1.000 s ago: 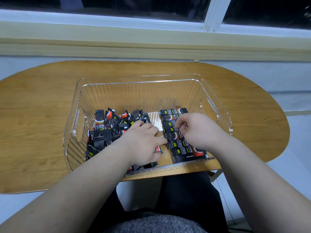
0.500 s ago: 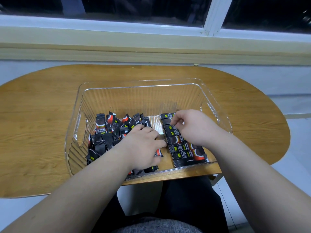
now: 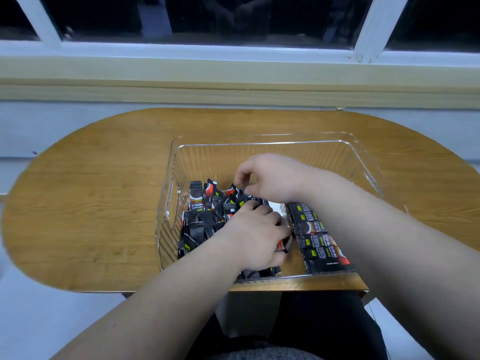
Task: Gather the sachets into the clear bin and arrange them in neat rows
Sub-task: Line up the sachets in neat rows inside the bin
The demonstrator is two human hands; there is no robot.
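1. The sachets [image 3: 319, 242] are small, flat black packets printed with red and white, most carrying a small yellow-green square.
2. All the ones in view lie inside the clear bin [image 3: 365, 165], a ribbed, see-through tub with a cut-out handle in its left wall. It stands on the near right part of the counter [image 3: 91, 203], its near wall at the counter's front edge.
3. In the bin's near right part, a neat row [image 3: 311, 227] of sachets lies flat and overlapping, running from the near wall away from the person. In the left half sits a loose heap [image 3: 205, 216], packets standing and leaning at all angles. A bare strip of ribbed floor shows between the two groups, and the far part of the bin holds nothing.
4. The left hand [image 3: 253, 237] lies palm down on the near right side of the heap. Its grip is narrow, fingers and thumb curled round a few sachets, with a red-marked end poking out at the fingertips.
5. The right hand [image 3: 272, 179] reaches across, leftward, over the far edge of the heap. Its fingers are bent downward and the thumb sits at the top of a standing packet. I cannot tell whether that grip holds one.
6. Beyond the counter runs a pale sill [image 3: 233, 71] under a white-framed window [image 3: 365, 27].
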